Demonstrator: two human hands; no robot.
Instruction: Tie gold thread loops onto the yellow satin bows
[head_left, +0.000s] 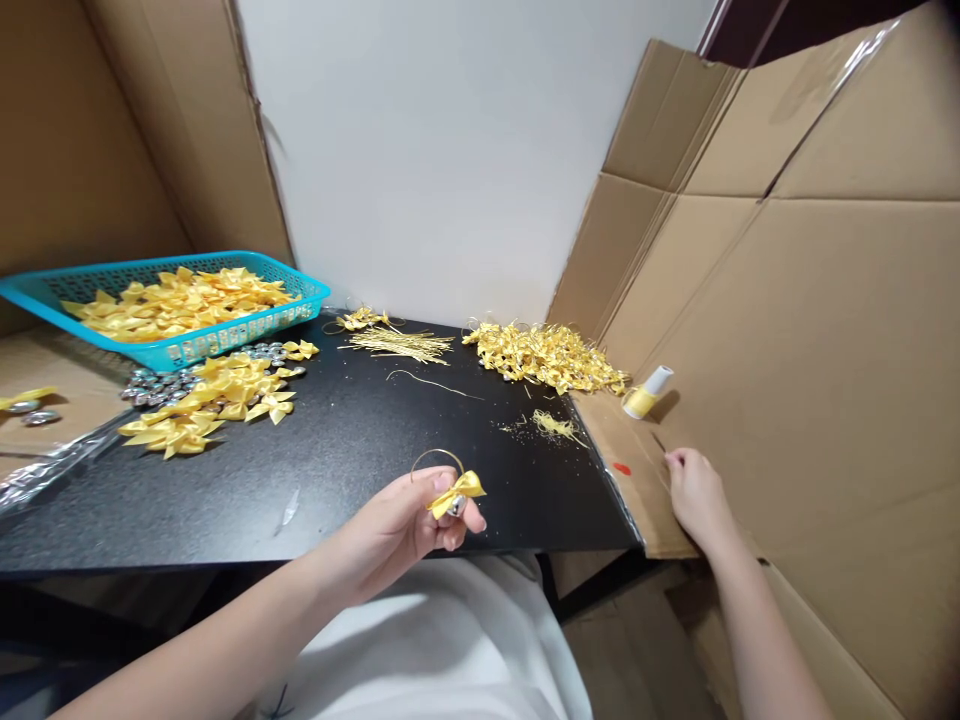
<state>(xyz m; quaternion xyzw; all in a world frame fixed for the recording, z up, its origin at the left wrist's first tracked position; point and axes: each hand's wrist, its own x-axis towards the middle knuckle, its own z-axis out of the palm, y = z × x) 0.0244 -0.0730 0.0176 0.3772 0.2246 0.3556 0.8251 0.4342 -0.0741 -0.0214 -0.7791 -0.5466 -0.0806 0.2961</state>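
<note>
My left hand (420,515), above the front of the black table, pinches a yellow ribbon bow (466,486). A silver bell (456,505) sits under the bow, and a loop of gold cord (438,452) rises over my thumb. Over the cardboard at the right, my right hand (697,495) is closed round a thin dark pointed thing (659,441); most of it is hidden, so its kind cannot be told. Just beyond that hand stands a white spool (646,392) with yellow thread round it.
A blue basket (319,291) of yellow bows stands at the left, with loose bows (232,385) and silver bells (154,386) before it. Gold cords (405,345), finished-looking bows (544,355) and thread scraps (555,425) lie on the black table (337,490). Cardboard walls (817,330) flank it.
</note>
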